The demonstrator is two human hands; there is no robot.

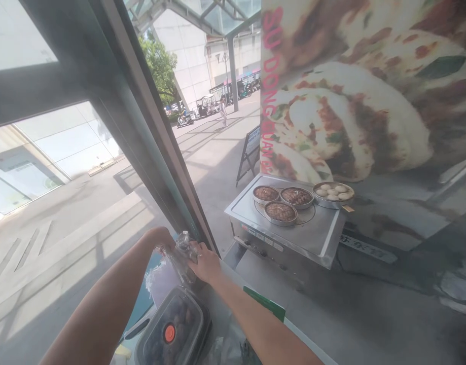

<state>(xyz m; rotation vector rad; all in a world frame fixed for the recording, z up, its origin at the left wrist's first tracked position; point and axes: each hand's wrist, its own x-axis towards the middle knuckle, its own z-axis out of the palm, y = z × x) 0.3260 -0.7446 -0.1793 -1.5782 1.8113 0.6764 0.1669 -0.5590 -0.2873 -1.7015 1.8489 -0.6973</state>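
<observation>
Right now both hands are up together at the near edge of the worktop, beside the dark slanted window frame: the left hand and the right hand each have their grip clamped on a crinkled clear plastic bag, bunched between them, just above a black plastic lidded food container with an orange round sticker. That bag looks light, soft and slippery, likely to slide or tear if tugged, so the gathered neck where the fingers already pinch seems the surest place to hold. Further along, well apart, a stainless steel steamer unit carries round metal trays of buns and dumplings.
</observation>
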